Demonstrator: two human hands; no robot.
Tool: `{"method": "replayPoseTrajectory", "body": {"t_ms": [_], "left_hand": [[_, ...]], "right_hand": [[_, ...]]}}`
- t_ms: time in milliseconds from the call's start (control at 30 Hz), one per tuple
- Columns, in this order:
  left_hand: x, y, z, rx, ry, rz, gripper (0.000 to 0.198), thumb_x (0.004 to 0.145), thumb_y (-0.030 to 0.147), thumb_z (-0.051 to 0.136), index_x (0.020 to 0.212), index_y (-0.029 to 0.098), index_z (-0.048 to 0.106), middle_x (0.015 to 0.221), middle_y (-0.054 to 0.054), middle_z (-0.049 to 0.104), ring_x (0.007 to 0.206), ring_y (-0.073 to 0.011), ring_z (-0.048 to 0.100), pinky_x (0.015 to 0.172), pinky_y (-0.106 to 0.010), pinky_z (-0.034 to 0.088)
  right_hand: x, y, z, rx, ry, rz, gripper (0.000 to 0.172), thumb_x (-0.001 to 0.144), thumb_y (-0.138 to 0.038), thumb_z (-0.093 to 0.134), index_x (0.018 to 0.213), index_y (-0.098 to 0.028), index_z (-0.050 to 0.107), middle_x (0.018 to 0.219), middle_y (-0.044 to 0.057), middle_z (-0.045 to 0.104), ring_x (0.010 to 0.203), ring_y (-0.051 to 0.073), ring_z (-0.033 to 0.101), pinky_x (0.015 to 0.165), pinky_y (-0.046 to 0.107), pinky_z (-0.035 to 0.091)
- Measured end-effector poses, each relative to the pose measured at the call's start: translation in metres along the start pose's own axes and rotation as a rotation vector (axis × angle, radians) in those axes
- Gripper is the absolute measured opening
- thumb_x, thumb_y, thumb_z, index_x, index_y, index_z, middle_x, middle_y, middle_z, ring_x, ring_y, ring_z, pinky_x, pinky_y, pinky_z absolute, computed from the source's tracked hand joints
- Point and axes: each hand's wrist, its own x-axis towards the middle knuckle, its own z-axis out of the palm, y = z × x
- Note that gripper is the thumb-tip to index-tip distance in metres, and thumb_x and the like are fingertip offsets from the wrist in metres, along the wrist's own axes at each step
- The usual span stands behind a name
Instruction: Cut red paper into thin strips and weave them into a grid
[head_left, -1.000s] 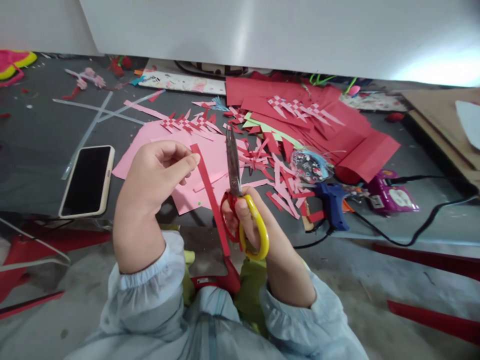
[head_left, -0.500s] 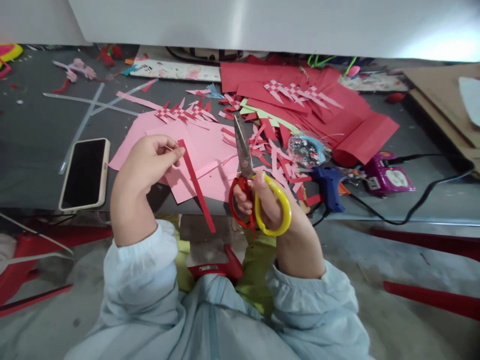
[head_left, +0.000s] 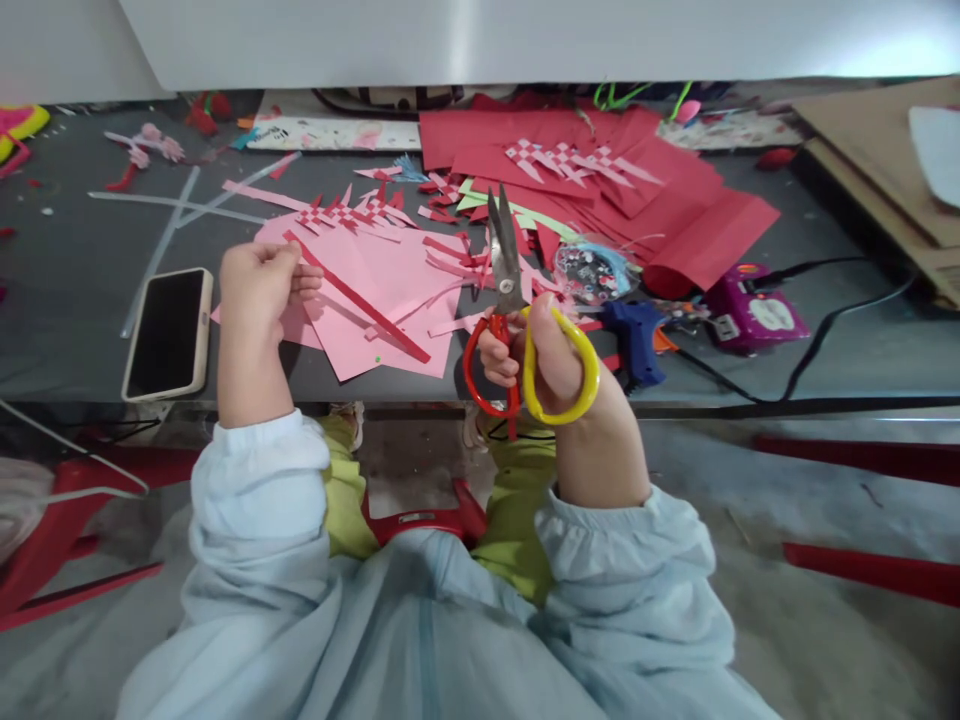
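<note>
My left hand [head_left: 259, 290] pinches one end of a long red paper strip [head_left: 360, 300], which slants down to the right over the pink paper sheets [head_left: 382, 285]. My right hand [head_left: 551, 375] grips scissors [head_left: 510, 300] with one red and one yellow handle loop; the blades point up and away and are closed. The scissors are to the right of the strip and do not touch it. Light blue sleeves cover both my wrists.
A phone [head_left: 166, 333] lies face up left of my left hand. Red paper sheets [head_left: 675, 220], woven red-and-white pieces [head_left: 577, 160] and cut strips litter the dark tabletop [head_left: 67, 260]. A blue glue gun [head_left: 634, 340], purple packet [head_left: 754, 310] and black cable [head_left: 825, 340] lie right.
My left hand moved up and left, laying the red strip flatter over the pink paper. My right hand carried the scissors right and away from the strip.
</note>
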Motion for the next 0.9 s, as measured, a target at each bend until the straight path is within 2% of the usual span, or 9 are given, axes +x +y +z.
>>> {"method": "replayPoseTrajectory", "body": {"t_ms": [100, 200, 300, 400, 533, 667, 767, 833, 900], "left_hand": [[-0.002, 0.000, -0.003, 0.065, 0.020, -0.040, 0.007, 0.090, 0.021, 0.056, 0.089, 0.014, 0.056, 0.059, 0.002, 0.062, 0.059, -0.0117, 0.062, 0.066, -0.029, 0.052], [-0.006, -0.002, -0.007, 0.214, 0.075, -0.006, 0.021, 0.089, 0.019, 0.055, 0.109, 0.014, 0.051, 0.059, 0.007, 0.060, 0.060, -0.0111, 0.062, 0.065, -0.029, 0.050], [-0.015, -0.003, -0.004, 0.339, 0.006, 0.186, 0.010, 0.086, 0.018, 0.056, 0.095, 0.014, 0.061, 0.063, 0.004, 0.061, 0.056, -0.0104, 0.059, 0.059, -0.027, 0.047], [-0.033, 0.002, 0.010, 0.334, -0.191, 0.314, 0.006, 0.083, 0.015, 0.061, 0.083, 0.014, 0.066, 0.061, 0.002, 0.061, 0.047, -0.0072, 0.051, 0.049, -0.023, 0.040], [-0.063, 0.009, 0.034, 0.264, -0.457, 0.364, 0.008, 0.082, 0.016, 0.064, 0.078, 0.014, 0.070, 0.053, 0.003, 0.059, 0.043, -0.0059, 0.047, 0.043, -0.020, 0.034], [-0.084, 0.010, 0.046, 0.241, -0.775, 0.189, 0.012, 0.084, 0.014, 0.060, 0.081, 0.012, 0.072, 0.052, 0.002, 0.062, 0.035, -0.0033, 0.041, 0.038, -0.017, 0.029], [-0.093, 0.009, 0.048, 0.282, -1.058, 0.030, 0.012, 0.083, 0.015, 0.061, 0.082, 0.012, 0.073, 0.055, -0.001, 0.067, 0.035, -0.0029, 0.042, 0.037, -0.016, 0.029], [-0.098, 0.008, 0.050, 0.264, -1.129, -0.029, 0.011, 0.081, 0.020, 0.066, 0.083, 0.013, 0.074, 0.056, -0.001, 0.068, 0.036, -0.0032, 0.043, 0.036, -0.015, 0.029], [-0.104, 0.007, 0.054, 0.221, -1.111, -0.059, 0.012, 0.078, 0.025, 0.070, 0.081, 0.013, 0.074, 0.054, -0.001, 0.066, 0.036, -0.0032, 0.042, 0.036, -0.015, 0.028]], "right_hand": [[0.003, -0.002, -0.001, 0.069, -0.011, -0.023, 0.055, 0.076, -0.075, 0.061, 0.071, -0.022, 0.047, 0.061, -0.006, 0.036, 0.045, 0.005, 0.024, 0.039, 0.022, 0.024], [0.008, -0.006, 0.000, 0.119, 0.003, -0.058, 0.058, 0.076, -0.076, 0.060, 0.065, -0.022, 0.041, 0.057, -0.006, 0.033, 0.043, 0.006, 0.023, 0.038, 0.021, 0.023], [0.012, -0.009, 0.004, 0.205, 0.061, -0.047, 0.062, 0.072, -0.079, 0.061, 0.060, -0.022, 0.039, 0.055, -0.007, 0.031, 0.043, 0.006, 0.022, 0.036, 0.020, 0.022], [0.015, -0.012, 0.006, 0.370, 0.120, -0.058, 0.059, 0.077, -0.075, 0.060, 0.061, -0.022, 0.040, 0.055, -0.007, 0.034, 0.044, 0.005, 0.022, 0.036, 0.018, 0.024], [0.021, -0.015, 0.001, 0.589, 0.103, -0.115, 0.057, 0.081, -0.069, 0.061, 0.062, -0.023, 0.033, 0.053, -0.007, 0.034, 0.043, 0.005, 0.020, 0.034, 0.018, 0.024], [0.023, -0.018, -0.004, 0.667, 0.060, -0.173, 0.056, 0.080, -0.066, 0.065, 0.064, -0.024, 0.031, 0.056, -0.008, 0.032, 0.044, 0.007, 0.020, 0.035, 0.021, 0.026], [0.022, -0.022, -0.005, 0.565, 0.137, -0.227, 0.059, 0.077, -0.071, 0.063, 0.064, -0.025, 0.029, 0.059, -0.006, 0.030, 0.049, 0.010, 0.022, 0.039, 0.025, 0.030], [0.020, -0.025, -0.004, 0.432, 0.194, -0.246, 0.061, 0.076, -0.077, 0.059, 0.063, -0.026, 0.028, 0.061, -0.005, 0.029, 0.052, 0.012, 0.022, 0.042, 0.028, 0.032], [0.020, -0.026, -0.005, 0.303, 0.218, -0.261, 0.063, 0.074, -0.083, 0.052, 0.063, -0.026, 0.027, 0.063, -0.005, 0.027, 0.054, 0.013, 0.022, 0.044, 0.029, 0.033]]}}
